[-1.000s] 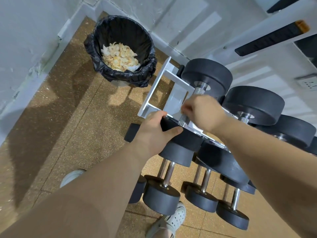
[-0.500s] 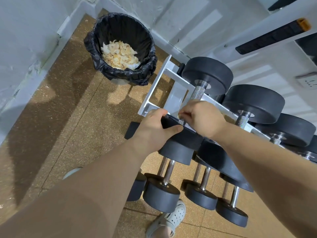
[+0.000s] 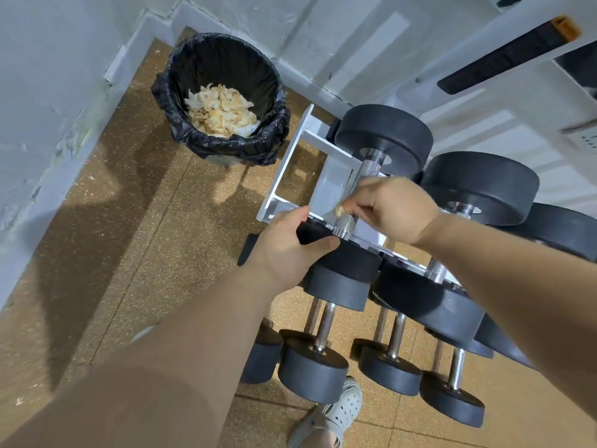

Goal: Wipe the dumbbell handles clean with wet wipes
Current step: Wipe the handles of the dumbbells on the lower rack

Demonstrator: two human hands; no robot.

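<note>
A black dumbbell lies on the top tier of the white rack (image 3: 292, 166), its knurled steel handle (image 3: 367, 171) running between two round heads. My left hand (image 3: 287, 245) grips the near head (image 3: 350, 263) of this dumbbell. My right hand (image 3: 392, 208) pinches a small crumpled, yellowed wet wipe (image 3: 340, 209) against the handle's near end, just above the near head. The middle of the handle is hidden by my right hand.
A bin (image 3: 223, 101) lined with a black bag holds several used wipes, on the floor left of the rack by the wall corner. More dumbbells (image 3: 478, 185) fill the top tier to the right and the lower tier (image 3: 313, 370). My sandalled foot (image 3: 336, 415) stands below.
My right hand has slid down the handle toward the near head, baring the upper knurled part. My left hand has stayed on the near head.
</note>
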